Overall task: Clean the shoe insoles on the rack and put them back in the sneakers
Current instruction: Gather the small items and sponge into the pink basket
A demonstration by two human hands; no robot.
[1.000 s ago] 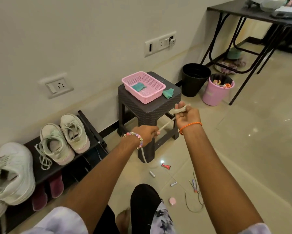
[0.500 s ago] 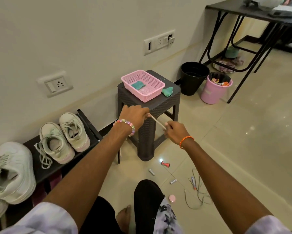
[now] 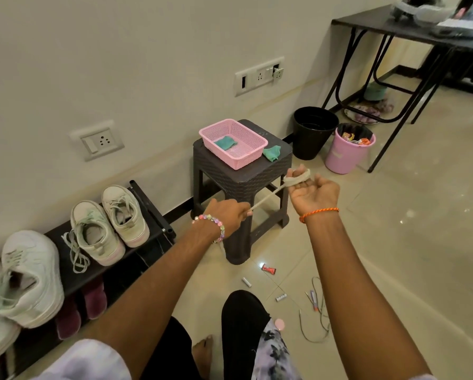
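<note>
A pink basket (image 3: 247, 133) sits on the dark stool (image 3: 246, 179), two bins (image 3: 313, 133) just beside.

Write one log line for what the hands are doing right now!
left hand: pinches shoelace | right hand: lace wound round fingers | sneakers: on rack

We hold both arms out toward twelve o'clock: our left hand (image 3: 224, 213) pinches the lace (image 3: 268, 197), our right hand (image 3: 313, 192) palm-up, lace looped round its fingers (image 3: 298, 171).

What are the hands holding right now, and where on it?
A shoelace: the left hand pinches it mid-length, and one end is wound round the right hand's fingers.
</note>
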